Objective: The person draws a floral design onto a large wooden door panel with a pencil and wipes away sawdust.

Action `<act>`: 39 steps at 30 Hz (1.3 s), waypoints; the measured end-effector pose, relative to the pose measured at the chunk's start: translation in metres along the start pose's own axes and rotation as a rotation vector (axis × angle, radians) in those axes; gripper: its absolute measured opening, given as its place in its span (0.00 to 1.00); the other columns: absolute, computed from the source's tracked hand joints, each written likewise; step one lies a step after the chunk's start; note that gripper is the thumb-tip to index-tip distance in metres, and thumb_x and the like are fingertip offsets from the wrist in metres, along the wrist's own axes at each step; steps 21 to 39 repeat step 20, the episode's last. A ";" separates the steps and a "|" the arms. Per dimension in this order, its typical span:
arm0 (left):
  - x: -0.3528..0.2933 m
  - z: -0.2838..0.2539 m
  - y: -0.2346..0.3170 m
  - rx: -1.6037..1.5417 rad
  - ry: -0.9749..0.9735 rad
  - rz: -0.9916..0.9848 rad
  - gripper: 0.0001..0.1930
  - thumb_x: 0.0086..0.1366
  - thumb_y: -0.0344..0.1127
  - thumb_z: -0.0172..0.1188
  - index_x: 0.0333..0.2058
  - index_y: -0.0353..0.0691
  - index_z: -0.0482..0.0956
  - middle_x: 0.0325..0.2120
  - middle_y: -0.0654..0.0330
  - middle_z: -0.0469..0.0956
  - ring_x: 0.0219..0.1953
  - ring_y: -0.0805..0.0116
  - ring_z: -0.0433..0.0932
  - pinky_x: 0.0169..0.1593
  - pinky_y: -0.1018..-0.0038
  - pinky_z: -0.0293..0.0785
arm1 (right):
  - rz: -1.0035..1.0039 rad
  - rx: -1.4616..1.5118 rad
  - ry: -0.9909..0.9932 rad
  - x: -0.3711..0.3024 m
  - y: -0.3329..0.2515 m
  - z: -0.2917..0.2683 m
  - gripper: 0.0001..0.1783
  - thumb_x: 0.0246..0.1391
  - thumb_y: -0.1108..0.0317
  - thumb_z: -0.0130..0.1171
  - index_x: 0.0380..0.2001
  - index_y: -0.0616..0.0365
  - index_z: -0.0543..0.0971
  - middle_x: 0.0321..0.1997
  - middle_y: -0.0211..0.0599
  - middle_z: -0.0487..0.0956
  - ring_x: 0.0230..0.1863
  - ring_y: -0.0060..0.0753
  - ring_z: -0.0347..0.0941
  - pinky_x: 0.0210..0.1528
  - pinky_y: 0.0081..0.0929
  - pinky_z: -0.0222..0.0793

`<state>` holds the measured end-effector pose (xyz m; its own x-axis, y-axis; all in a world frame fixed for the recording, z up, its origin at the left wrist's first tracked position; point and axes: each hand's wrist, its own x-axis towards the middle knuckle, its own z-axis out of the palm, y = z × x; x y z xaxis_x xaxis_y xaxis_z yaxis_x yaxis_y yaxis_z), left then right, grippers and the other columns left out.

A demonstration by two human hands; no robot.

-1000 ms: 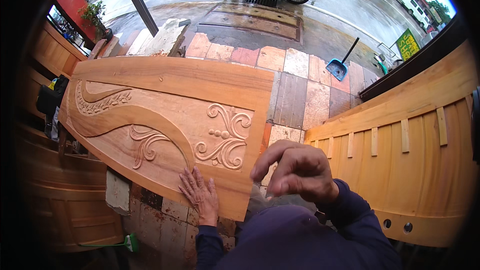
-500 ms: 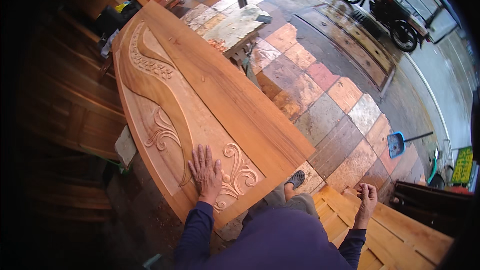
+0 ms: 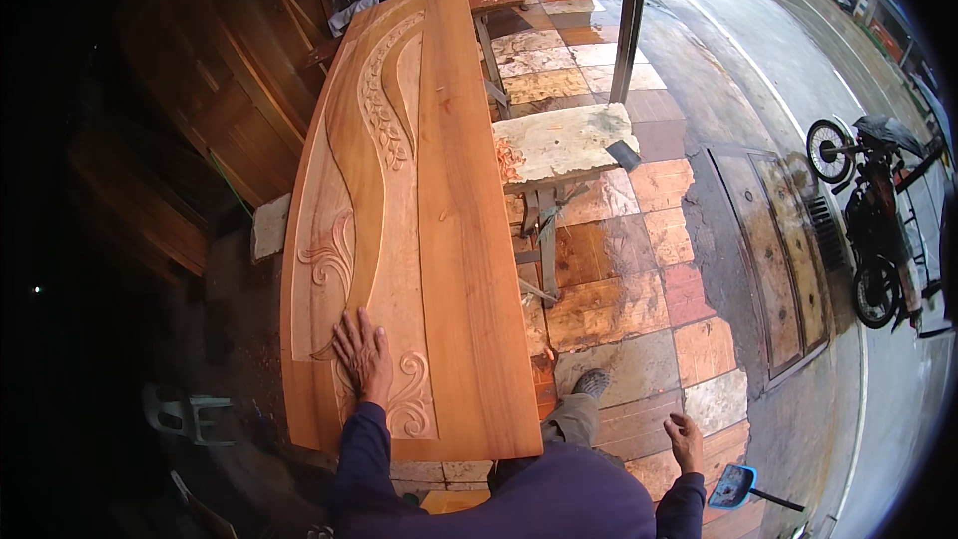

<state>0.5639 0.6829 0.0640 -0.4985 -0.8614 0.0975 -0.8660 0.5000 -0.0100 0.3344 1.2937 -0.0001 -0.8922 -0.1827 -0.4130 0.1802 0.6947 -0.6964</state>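
A long carved wooden door panel (image 3: 464,269) lies across supports in front of me, with a wavy raised band and scrollwork cut into it. My left hand (image 3: 366,359) rests on its near end with fingers spread, close to a carved scroll (image 3: 409,399). Off the panel to the right, my right hand (image 3: 686,441) is held in the air above the tiles, its fingers curled together. Whatever it may hold is too small or hidden to make out.
A white-topped trestle (image 3: 564,140) with orange shavings stands under the panel's right side. A blue dustpan (image 3: 733,487) lies on the tiled floor at lower right. A motorcycle (image 3: 878,220) stands beyond, near the road. Other wooden doors (image 3: 215,90) lean at left.
My view has turned right and I stand differently along the panel. My left hand stays flat on its carved near end. My right hand remains curled, now over floor tiles.
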 end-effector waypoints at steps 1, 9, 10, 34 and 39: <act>0.003 0.004 0.018 -0.028 0.014 -0.021 0.33 0.80 0.53 0.38 0.77 0.47 0.53 0.79 0.51 0.46 0.79 0.38 0.42 0.77 0.45 0.37 | 0.033 0.047 -0.037 0.009 0.054 -0.009 0.25 0.62 0.55 0.67 0.53 0.65 0.82 0.45 0.47 0.87 0.42 0.36 0.84 0.47 0.33 0.78; 0.003 0.003 0.084 -0.132 -0.043 -0.092 0.32 0.79 0.51 0.38 0.77 0.47 0.53 0.79 0.54 0.46 0.79 0.42 0.41 0.78 0.46 0.37 | 0.732 0.022 -0.409 0.036 0.259 -0.106 0.37 0.59 0.44 0.70 0.63 0.58 0.79 0.63 0.54 0.77 0.49 0.45 0.82 0.51 0.32 0.79; -0.003 -0.001 0.083 -0.123 -0.046 -0.147 0.32 0.80 0.52 0.37 0.77 0.47 0.53 0.79 0.54 0.46 0.79 0.42 0.41 0.77 0.45 0.37 | 0.712 0.010 -0.431 0.039 0.299 -0.105 0.37 0.59 0.44 0.70 0.63 0.58 0.79 0.63 0.54 0.77 0.49 0.45 0.82 0.51 0.32 0.79; -0.032 0.015 0.172 -0.106 -0.011 -0.523 0.32 0.81 0.55 0.32 0.77 0.53 0.51 0.79 0.54 0.45 0.79 0.39 0.39 0.76 0.41 0.37 | 0.357 0.027 -0.285 0.276 0.241 -0.215 0.27 0.58 0.53 0.70 0.53 0.63 0.81 0.40 0.47 0.87 0.29 0.36 0.85 0.24 0.33 0.77; -0.032 0.015 0.172 -0.106 -0.011 -0.523 0.32 0.81 0.55 0.32 0.77 0.53 0.51 0.79 0.54 0.45 0.79 0.39 0.39 0.76 0.41 0.37 | 0.357 0.027 -0.285 0.276 0.241 -0.215 0.27 0.58 0.53 0.70 0.53 0.63 0.81 0.40 0.47 0.87 0.29 0.36 0.85 0.24 0.33 0.77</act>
